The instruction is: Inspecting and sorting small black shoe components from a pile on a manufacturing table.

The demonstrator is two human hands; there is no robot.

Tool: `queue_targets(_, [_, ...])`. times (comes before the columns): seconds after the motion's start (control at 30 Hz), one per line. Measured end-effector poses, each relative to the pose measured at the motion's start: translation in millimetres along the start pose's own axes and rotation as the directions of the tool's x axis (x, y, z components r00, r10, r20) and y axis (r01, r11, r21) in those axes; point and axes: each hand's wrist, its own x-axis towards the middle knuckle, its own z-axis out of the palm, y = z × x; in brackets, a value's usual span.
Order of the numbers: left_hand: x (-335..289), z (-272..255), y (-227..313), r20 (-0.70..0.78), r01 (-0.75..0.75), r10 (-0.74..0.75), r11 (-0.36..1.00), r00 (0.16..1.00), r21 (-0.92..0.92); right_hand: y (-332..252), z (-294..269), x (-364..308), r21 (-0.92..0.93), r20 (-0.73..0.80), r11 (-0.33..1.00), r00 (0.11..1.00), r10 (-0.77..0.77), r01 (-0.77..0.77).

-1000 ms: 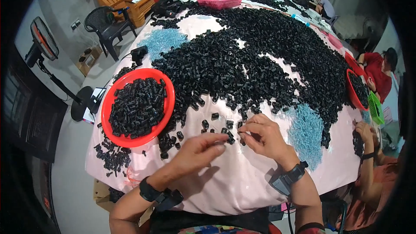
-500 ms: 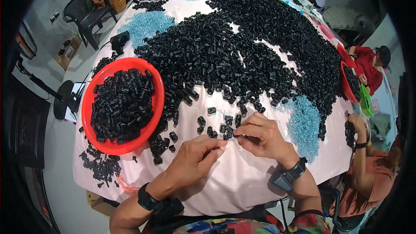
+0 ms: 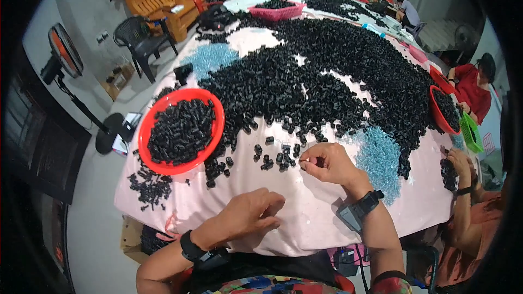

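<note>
And here are the two hands over the pale pink cloth (image 3: pixel 310 215), close to the near edge. The left hand (image 3: pixel 245 215) hangs low, its fingers half curled, with a modest gap between thumb and forefinger. The right hand (image 3: pixel 332 166) sits farther out, thumb and forefinger drawn close in a narrow pinch (whether some tiny piece is caught in it, I can't tell).

Just left of that pinch, there's the loose cluster of black pieces (image 3: pixel 283 158), short and stubby, some upright, some tipped over. Beyond them, spreading far and to the right, runs the great black heap (image 3: pixel 261 76), with patches of cloth showing through. Over on the left, a red basin (image 3: pixel 220 117) is well loaded with more black parts (image 3: pixel 182 130), and just nearer lies a scatter of smaller black bits (image 3: pixel 150 188). Right of the right hand, a glinting bluish pile (image 3: pixel 378 163); a second bluish pile (image 3: pixel 212 60) lies at far left.

Out on the right edge, a co-worker's hands (image 3: pixel 462 162) are by a small dark batch (image 3: pixel 448 175), and farther along sits a person in red (image 3: pixel 471 90).
</note>
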Motion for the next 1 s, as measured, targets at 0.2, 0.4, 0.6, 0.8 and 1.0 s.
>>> queue_targets(0.2, [-7.1, -2.5, 13.4, 0.018, 0.141, -0.142, 0.958, 0.990, -0.251, 3.2, -1.1, 3.3, -0.088, -0.186, 0.989, 0.978, 0.099, -0.117])
queue_targets(0.4, [54.3, -9.9, 5.2, -0.378, -0.100, 0.179, 0.971, 0.908, 0.219, 17.1, -8.9, 1.5, -0.006, -0.330, 0.992, 0.937, 0.117, -0.126])
queue_targets(0.6, [90.8, 14.7, -0.7, -0.241, -0.237, 0.309, 0.928, 0.920, 0.288, 34.6, -14.6, 2.5, 0.127, -0.557, 0.971, 0.795, 0.240, -0.204])
queue_targets(0.8, [127.9, 21.0, 16.4, -0.290, -0.356, 0.453, 0.874, 0.843, 0.330, 42.9, -24.5, 2.7, 0.277, -0.652, 0.946, 0.690, 0.315, -0.170])
queue_targets(1.0, [123.4, 4.8, 14.7, -0.144, -0.270, 0.310, 0.931, 0.940, 0.245, 46.5, -26.4, 2.3, 0.350, -0.642, 0.922, 0.674, 0.366, -0.167])
